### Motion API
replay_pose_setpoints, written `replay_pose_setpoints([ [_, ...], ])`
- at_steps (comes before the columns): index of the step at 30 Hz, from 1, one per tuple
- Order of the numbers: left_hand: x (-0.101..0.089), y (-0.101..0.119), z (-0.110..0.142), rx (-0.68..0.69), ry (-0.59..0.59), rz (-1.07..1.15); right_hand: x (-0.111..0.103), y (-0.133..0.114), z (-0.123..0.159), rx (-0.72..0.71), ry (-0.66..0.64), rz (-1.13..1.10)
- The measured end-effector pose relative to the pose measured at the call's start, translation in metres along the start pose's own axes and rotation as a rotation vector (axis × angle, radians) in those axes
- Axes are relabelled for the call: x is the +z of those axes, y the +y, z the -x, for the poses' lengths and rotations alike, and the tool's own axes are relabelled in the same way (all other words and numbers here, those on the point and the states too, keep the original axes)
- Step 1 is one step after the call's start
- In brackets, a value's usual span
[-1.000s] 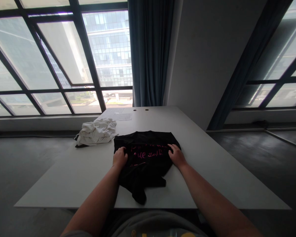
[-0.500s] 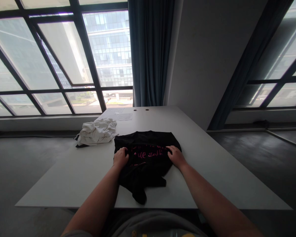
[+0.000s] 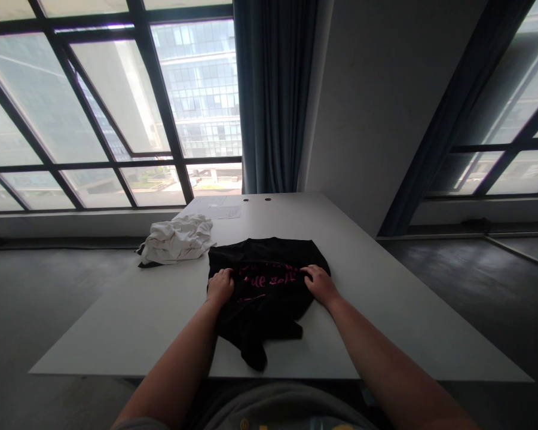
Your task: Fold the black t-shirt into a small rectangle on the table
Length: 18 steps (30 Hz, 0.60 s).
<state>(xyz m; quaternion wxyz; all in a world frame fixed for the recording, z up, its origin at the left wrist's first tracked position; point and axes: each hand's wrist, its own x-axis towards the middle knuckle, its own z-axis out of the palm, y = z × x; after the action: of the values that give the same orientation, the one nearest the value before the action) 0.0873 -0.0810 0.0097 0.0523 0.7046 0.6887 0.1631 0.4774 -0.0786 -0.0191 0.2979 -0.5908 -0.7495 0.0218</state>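
A black shirt (image 3: 265,263) with pink lettering lies crumpled on the white table (image 3: 376,298) in front of me. My left hand (image 3: 219,285) rests on the shirt's left side, fingers curled and gripping the cloth. My right hand (image 3: 320,282) sits on its right side, fingers bent into the fabric. The shirt's lower part trails in a bunch toward the table's near edge.
A crumpled white garment (image 3: 176,240) lies on the table to the back left. A sheet of paper (image 3: 215,208) lies near the far edge. Beyond stand large windows, a blue curtain (image 3: 273,95) and a grey wall.
Both hands have edged slightly away from me along the shirt, and the fabric between them has shifted a little. The white garment has not moved.
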Motion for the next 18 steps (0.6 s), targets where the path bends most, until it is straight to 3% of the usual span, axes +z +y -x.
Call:
replay_pose_setpoints([
  [18,-0.0023,0.0022,0.0012,0.025,-0.018,-0.040,-0.0038,-0.0038,0.0017,0.019,-0.005,0.008],
])
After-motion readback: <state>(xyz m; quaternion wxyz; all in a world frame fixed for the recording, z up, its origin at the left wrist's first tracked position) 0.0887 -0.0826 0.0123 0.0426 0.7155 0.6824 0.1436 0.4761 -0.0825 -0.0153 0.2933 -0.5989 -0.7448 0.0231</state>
